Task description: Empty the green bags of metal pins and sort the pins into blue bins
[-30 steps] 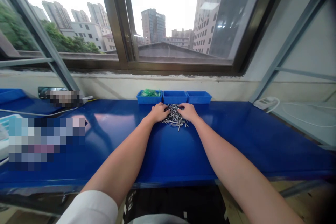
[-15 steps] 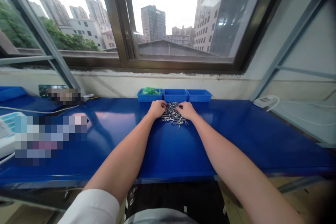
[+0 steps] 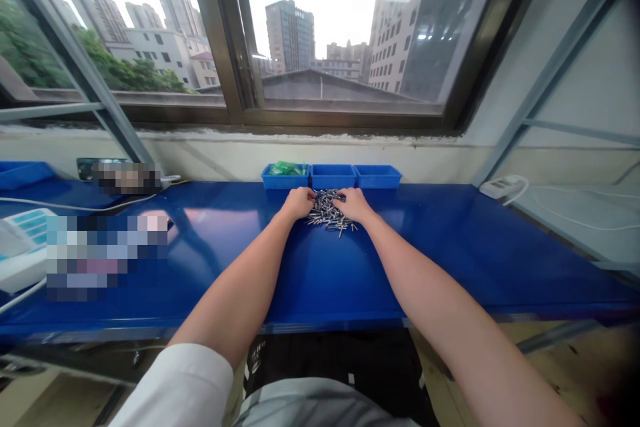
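A loose pile of small silvery metal pins (image 3: 329,212), rivet-like in shape, lies on the blue table in front of me. My left hand (image 3: 300,203) rests at the pile's left edge with its fingers curled in against the pins. On the opposite side, my right hand (image 3: 354,204) touches the pile, its fingers bent and drawn together. What either set of fingertips holds is too small to make out. Just behind the pile, a blue bin (image 3: 333,177) stands between two similar ones.
Green plastic bags fill the left bin (image 3: 285,177); the right bin (image 3: 377,177) stands beside the middle one. A white device (image 3: 23,250) and blurred items occupy the table's left. A power strip (image 3: 500,186) with a cable lies far right, by a metal frame.
The view has shifted slightly. Both hands stay at the sides of the pile, with only small finger movement. The pins look much the same.
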Action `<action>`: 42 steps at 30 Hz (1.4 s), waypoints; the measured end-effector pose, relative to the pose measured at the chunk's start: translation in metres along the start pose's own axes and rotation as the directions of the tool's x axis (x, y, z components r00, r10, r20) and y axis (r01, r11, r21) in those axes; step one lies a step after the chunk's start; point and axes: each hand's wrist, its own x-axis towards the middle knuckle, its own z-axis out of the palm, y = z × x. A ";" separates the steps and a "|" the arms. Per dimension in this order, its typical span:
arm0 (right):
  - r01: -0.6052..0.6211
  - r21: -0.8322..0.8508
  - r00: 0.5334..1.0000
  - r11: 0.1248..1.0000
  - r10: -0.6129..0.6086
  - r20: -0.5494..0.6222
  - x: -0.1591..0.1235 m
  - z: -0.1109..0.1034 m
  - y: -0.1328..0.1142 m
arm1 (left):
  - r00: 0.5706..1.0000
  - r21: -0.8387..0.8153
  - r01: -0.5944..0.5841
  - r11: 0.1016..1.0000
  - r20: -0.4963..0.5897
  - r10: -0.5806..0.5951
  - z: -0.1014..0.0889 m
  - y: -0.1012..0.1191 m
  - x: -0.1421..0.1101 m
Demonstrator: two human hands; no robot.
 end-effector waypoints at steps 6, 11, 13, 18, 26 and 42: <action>-0.005 0.022 0.998 1.000 0.007 -0.063 0.001 0.003 0.000 | 0.996 0.037 -0.029 0.999 -0.081 0.032 0.003 -0.001 0.001; 0.129 0.097 0.979 0.987 -0.111 -0.172 0.003 0.004 -0.001 | 0.965 -0.051 -0.148 0.988 -0.225 0.133 0.000 0.009 0.000; 0.207 0.156 0.969 0.966 -0.181 -0.168 0.003 0.003 -0.002 | 0.951 -0.114 -0.193 0.974 -0.266 0.158 -0.002 0.015 -0.002; 0.300 0.244 0.943 0.922 -0.249 -0.220 0.002 -0.001 -0.003 | 0.943 -0.217 -0.220 0.951 -0.297 0.150 -0.006 0.025 -0.006; 0.247 0.341 0.955 0.907 -0.169 -0.242 0.003 -0.004 -0.003 | 0.954 -0.306 -0.231 0.924 -0.255 0.154 -0.007 0.027 -0.010; 0.051 0.660 0.889 0.750 0.268 -0.373 0.012 -0.011 0.016 | 0.934 -0.299 -0.127 0.946 -0.358 0.012 -0.003 0.014 -0.001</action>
